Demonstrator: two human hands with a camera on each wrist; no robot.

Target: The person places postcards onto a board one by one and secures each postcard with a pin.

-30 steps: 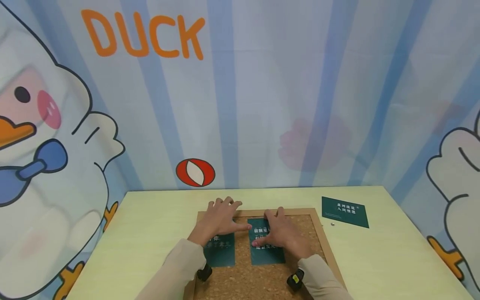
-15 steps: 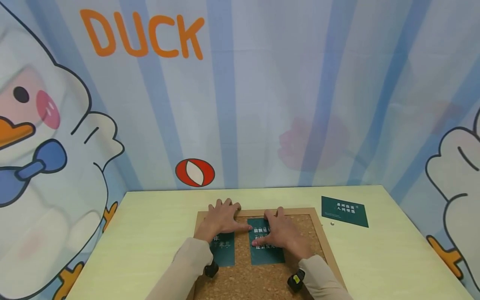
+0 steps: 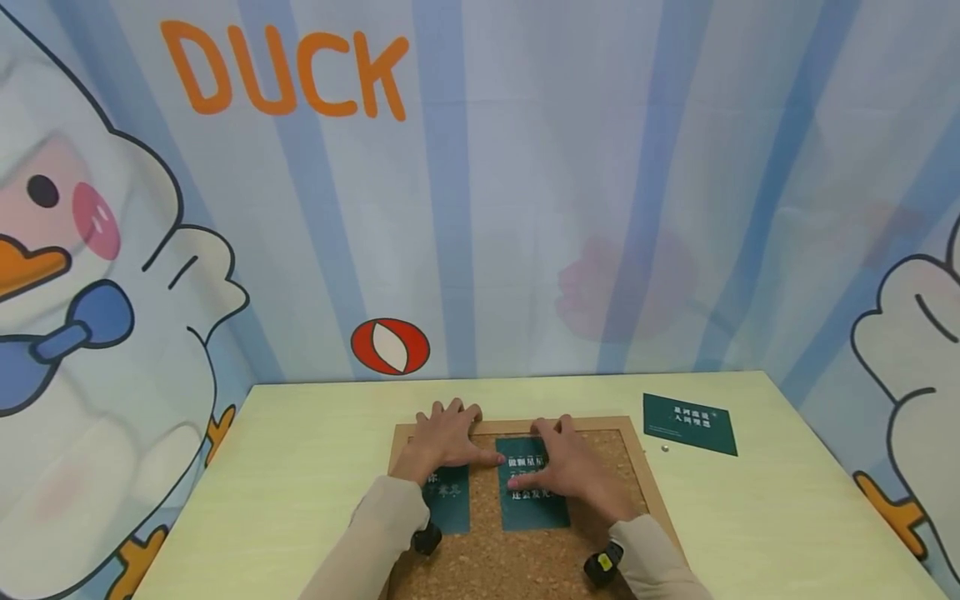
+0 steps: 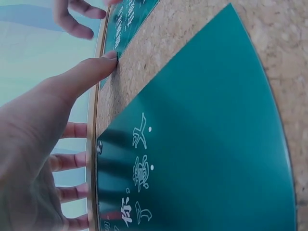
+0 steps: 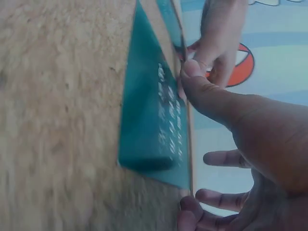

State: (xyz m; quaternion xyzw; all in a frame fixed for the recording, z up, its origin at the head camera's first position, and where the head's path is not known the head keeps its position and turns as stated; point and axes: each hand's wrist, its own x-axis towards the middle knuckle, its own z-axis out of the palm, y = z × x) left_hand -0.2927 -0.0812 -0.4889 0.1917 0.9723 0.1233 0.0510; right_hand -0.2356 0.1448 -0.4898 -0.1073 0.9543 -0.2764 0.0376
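Cork board (image 3: 502, 571): It carries two green cards side by side, so I judge two of three placed or nearly so.
Left card (image 3: 452, 512): It lies on the board's upper left, partly hidden by a hand; I count it as set.
Right card (image 3: 534, 518): It lies beside that one, a strip of cork between them; I read it as being squared up, and can't tell whether anything fastens it.
Loose card (image 3: 690, 442): It lies on the table (image 3: 315, 467), off the board's right side, so I count it as left to do.
Metal bead (image 3: 664, 448): It sits near the loose card, too small for me to name surely.
Left hand (image 3: 442, 442): Fingers spread apart, clamped on nothing; its thumb reaches the right card's left edge.
Right hand (image 3: 570, 467): Thumb and fingers well apart, spanning the right card without a grip I can see.
Left wrist view: I find a dark round spot (image 4: 99, 147) at the left card's corner, possibly a pin, which the hand hides from the head camera.
Right wrist view: I get fingertips (image 5: 187, 204) beside the right card's corner, blurred; only the head camera shows me the loose card.
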